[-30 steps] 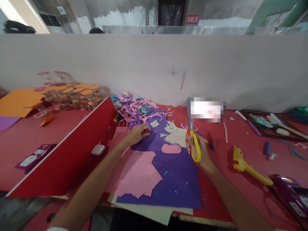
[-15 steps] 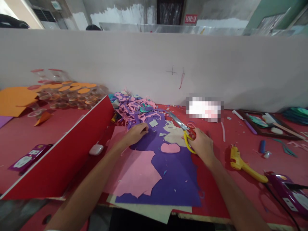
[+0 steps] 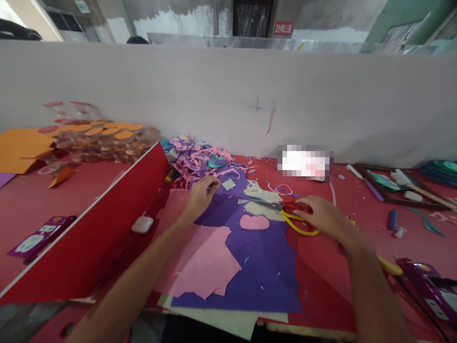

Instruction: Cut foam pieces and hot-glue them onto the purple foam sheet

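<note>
Cutout [image 3: 254,222] lies seemingly finished on purple sheet [image 3: 264,271]; ragged pink stock [image 3: 203,257] overlapping that sheet apparently remains usable; right hand [image 3: 323,216] grips scissors [image 3: 277,206], left hand's [image 3: 200,196] hold unclear

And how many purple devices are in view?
2: the left device lies beyond the red board; the right device, at the picture's right edge, is partly cut off. Others may be hidden.

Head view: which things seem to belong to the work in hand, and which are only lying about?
Likely in the work:
scissors, at the right hand
purple sheet
pink cut-out, on that sheet
pink sheet

Probably just lying about:
white case
blue cylinder
yellow tool, partly hidden
</note>
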